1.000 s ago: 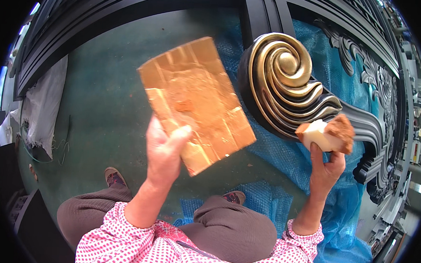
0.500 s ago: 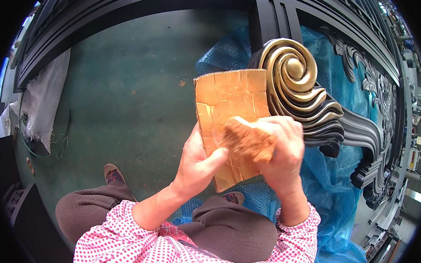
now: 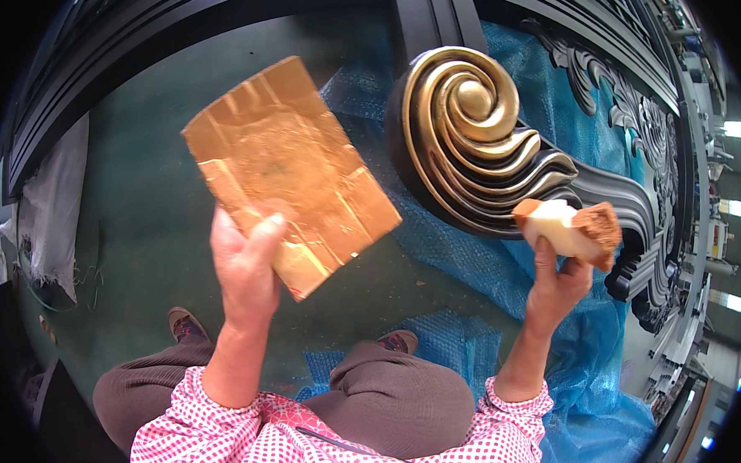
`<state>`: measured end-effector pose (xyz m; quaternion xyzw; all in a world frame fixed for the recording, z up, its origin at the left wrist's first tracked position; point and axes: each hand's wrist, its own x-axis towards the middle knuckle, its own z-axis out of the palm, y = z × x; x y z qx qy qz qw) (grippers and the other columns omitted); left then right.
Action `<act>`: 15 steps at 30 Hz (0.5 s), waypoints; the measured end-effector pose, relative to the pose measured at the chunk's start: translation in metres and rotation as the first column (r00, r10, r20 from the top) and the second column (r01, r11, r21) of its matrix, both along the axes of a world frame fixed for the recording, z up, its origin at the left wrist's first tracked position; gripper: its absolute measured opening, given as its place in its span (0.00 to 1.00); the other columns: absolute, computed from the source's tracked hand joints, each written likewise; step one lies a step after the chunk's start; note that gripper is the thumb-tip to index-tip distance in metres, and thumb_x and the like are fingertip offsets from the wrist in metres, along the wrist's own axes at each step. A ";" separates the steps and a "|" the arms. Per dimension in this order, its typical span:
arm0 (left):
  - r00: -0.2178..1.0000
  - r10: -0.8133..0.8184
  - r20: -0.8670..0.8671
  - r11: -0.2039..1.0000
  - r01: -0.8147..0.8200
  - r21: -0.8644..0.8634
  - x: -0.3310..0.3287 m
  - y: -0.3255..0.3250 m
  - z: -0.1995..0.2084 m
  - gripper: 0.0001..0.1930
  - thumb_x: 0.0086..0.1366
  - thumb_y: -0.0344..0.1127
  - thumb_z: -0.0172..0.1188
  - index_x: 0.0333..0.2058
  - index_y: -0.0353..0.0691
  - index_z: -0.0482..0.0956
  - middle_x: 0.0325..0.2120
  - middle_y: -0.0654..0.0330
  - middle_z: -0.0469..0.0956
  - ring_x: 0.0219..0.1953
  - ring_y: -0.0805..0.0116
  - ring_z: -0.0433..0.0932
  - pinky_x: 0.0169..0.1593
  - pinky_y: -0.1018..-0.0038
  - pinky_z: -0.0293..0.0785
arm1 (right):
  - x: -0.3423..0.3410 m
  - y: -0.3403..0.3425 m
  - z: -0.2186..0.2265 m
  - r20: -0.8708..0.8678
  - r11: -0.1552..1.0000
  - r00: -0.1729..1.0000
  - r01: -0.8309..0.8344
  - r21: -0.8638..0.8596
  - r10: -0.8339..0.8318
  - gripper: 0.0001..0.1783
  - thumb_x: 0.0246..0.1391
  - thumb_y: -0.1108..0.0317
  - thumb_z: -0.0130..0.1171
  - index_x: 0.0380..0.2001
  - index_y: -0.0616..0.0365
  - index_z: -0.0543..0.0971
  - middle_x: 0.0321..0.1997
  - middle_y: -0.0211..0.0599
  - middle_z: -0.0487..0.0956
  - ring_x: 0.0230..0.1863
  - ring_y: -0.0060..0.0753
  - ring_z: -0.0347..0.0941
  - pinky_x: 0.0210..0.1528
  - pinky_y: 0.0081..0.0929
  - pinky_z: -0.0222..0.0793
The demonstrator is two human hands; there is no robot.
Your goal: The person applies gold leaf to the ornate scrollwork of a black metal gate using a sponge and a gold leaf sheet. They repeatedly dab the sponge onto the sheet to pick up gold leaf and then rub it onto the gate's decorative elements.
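Note:
My left hand (image 3: 250,263) grips the lower edge of a creased cardboard sheet (image 3: 295,156), thumb on its face. Gold-brown colour coats the sheet, with a darker smudge near its middle. In my right hand (image 3: 559,283) is a sponge (image 3: 567,229), white on one part and stained brown at its ends. That hand is raised just in front of the lower end of a carved scroll (image 3: 468,128). The scroll is black with gold on its raised curls, and it joins a long black moulded piece. From this view I cannot tell whether the sponge touches the carving.
Blue bubble wrap (image 3: 594,361) lies under and beside the carving. A black frame (image 3: 222,22) curves across the far side. Black leaf carvings (image 3: 637,103) stand at the far right. A whitish cloth (image 3: 57,207) hangs at the left over the green floor (image 3: 137,202).
The hands have moved apart. My left hand has carried the cardboard leftward and turned it; my right hand has taken the sponge off the cardboard and over to the scroll's lower end.

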<state>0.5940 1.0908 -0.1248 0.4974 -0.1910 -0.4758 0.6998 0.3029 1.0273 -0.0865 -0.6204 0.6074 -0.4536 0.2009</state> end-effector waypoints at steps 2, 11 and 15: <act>0.999 0.032 -0.007 1.000 -0.031 0.002 0.002 -0.003 0.003 0.24 0.59 0.23 0.50 0.55 0.30 0.60 0.46 0.54 0.71 0.46 0.69 0.73 0.52 0.72 0.70 | 0.007 0.008 -0.014 -0.126 0.997 0.989 -0.080 -0.022 0.076 0.19 0.44 0.72 0.69 0.42 0.63 0.78 0.41 0.37 0.80 0.43 0.35 0.77 0.48 0.27 0.70; 0.999 0.020 -0.032 1.000 -0.019 0.019 0.008 -0.002 -0.004 0.24 0.59 0.24 0.50 0.55 0.29 0.60 0.47 0.52 0.71 0.46 0.67 0.73 0.52 0.70 0.70 | 0.037 -0.006 -0.024 -0.431 0.907 0.858 -0.383 -0.175 0.279 0.19 0.36 0.78 0.69 0.36 0.61 0.78 0.38 0.39 0.78 0.40 0.39 0.73 0.45 0.29 0.67; 0.999 0.040 -0.025 0.999 -0.039 0.028 0.010 -0.001 -0.004 0.24 0.59 0.24 0.50 0.55 0.29 0.60 0.47 0.52 0.71 0.46 0.67 0.73 0.52 0.71 0.69 | -0.003 0.009 -0.022 -0.412 0.976 0.908 -0.147 -0.159 0.070 0.15 0.40 0.75 0.68 0.34 0.57 0.78 0.34 0.36 0.79 0.37 0.38 0.75 0.44 0.33 0.65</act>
